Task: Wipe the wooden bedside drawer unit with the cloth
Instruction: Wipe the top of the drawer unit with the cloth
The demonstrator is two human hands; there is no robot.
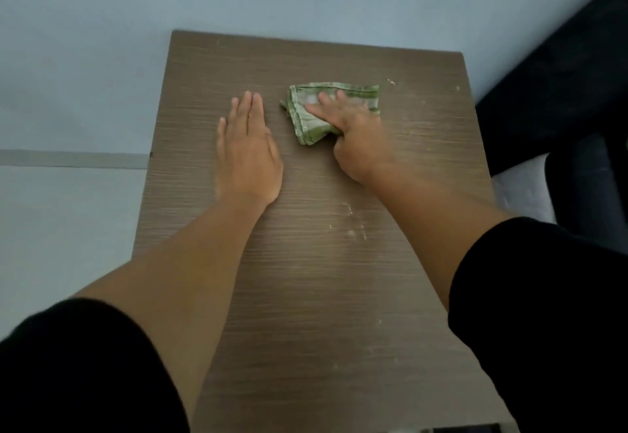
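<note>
Sleeves, dark and pushed up the forearms, frame the near edge of the view, and between them the wooden top of the drawer unit (306,296) runs away toward the pale wall (102,24). Nearest on the wood, pale specks and smears (353,225) lie between the two forearms, so this near stretch looks not yet wiped. Further out the left hand (246,154) lies flat, palm down and fingers together, holding nothing; it seems to steady the person and is best kept there, clear of the cloth's path. Just beside it, on its right, the right hand (353,137) presses down on the folded green cloth (326,109), fingers spread over the top and thumb tucked at the near fold, so it holds the cloth by pressure more than by a tight clench. Beyond the cloth, more crumbs (391,82) sit near the far right corner. A good wipe here would probably keep the palm flat, work in overlapping strokes along the grain, and drag the far specks back rather than pushing them off against the wall.
</note>
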